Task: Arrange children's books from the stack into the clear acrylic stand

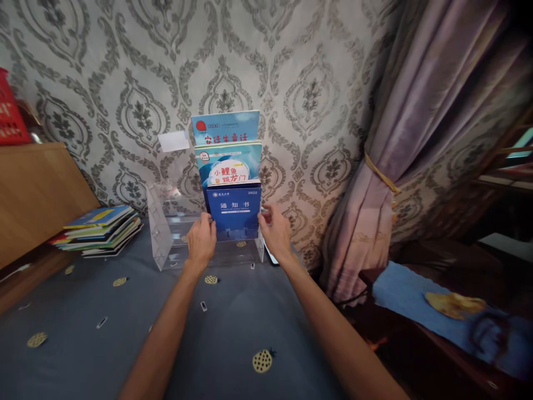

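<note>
A dark blue booklet (235, 222) marked 2022 stands upright in the clear tiered rack (159, 233). My left hand (202, 238) has its fingers closed at the booklet's left edge, and my right hand (273, 229) pinches the right edge. Behind it, one tier up, stands a teal book (204, 160) with red lettering on a white oval. A light blue book (233, 121) with red lettering rises at the back. The lower part of each rear book is hidden by the one in front.
A stack of thin books (102, 230) lies left of the rack, near a wooden cabinet (41, 194) with a red basket (11, 114). A phone (272, 255) lies partly hidden behind my right hand. A tied curtain (366, 194) hangs right, beside a blue cloth (410, 294).
</note>
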A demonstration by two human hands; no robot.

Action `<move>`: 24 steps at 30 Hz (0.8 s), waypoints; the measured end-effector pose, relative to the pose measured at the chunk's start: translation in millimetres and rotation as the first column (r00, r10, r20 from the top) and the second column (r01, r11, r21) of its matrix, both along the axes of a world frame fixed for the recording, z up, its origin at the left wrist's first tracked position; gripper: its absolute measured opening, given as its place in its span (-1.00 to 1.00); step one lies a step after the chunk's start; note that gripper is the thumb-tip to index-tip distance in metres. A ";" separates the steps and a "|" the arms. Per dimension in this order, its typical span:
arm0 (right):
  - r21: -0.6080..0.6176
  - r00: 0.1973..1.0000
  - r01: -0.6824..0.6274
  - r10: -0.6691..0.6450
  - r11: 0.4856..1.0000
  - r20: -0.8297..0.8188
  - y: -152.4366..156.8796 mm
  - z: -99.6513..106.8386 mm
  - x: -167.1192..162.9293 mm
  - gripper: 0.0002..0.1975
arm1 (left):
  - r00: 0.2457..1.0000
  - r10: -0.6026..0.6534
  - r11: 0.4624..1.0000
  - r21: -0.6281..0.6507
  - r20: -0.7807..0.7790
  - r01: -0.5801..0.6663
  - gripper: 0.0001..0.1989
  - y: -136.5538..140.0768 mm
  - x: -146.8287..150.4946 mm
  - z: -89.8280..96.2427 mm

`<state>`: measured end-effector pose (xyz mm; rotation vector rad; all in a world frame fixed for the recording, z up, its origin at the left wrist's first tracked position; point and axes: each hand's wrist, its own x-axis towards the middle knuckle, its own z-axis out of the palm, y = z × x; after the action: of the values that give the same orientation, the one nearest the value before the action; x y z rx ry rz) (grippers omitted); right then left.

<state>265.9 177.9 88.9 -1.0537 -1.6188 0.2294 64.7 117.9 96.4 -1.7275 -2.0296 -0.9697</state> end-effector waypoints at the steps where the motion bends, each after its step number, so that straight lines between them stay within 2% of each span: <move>1: 0.005 1.000 0.004 -0.004 1.000 -0.002 -0.2 -0.1 0.0 -0.68 | 1.000 -0.008 1.000 0.006 0.012 0.008 -0.84 0.1 -0.1 -0.1; 5: 0.043 1.000 0.013 -0.014 0.999 0.009 0.2 -0.8 -0.4 -0.68 | 0.997 -0.046 0.998 0.051 0.068 0.043 -0.77 -0.1 0.2 0.5; 8: 0.080 0.999 0.020 -0.022 0.997 0.035 1.6 -1.9 -1.6 -0.66 | 0.997 -0.052 0.997 0.062 0.056 0.049 -0.62 -1.3 3.3 2.1; 14: 0.091 0.999 -0.001 -0.002 0.996 0.034 4.3 -4.3 -3.5 -0.64 | 1.000 -0.002 1.000 -0.021 -0.012 0.002 -0.42 -3.5 14.4 4.9; 20: 0.054 1.000 0.004 -0.006 0.999 0.029 3.3 -4.0 -3.9 -0.62 | 0.999 0.027 0.995 -0.096 -0.033 -0.030 -0.39 -3.6 16.9 5.0; 24: 0.056 0.998 0.019 -0.016 0.998 -0.054 -3.7 -0.5 -7.0 -0.64 | 0.999 0.027 0.996 -0.088 -0.020 -0.029 -0.40 -3.6 16.0 5.3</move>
<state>259.0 174.2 88.4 -1.0100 -1.5584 0.1970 80.7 114.3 101.7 -1.7404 -2.1085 -0.8637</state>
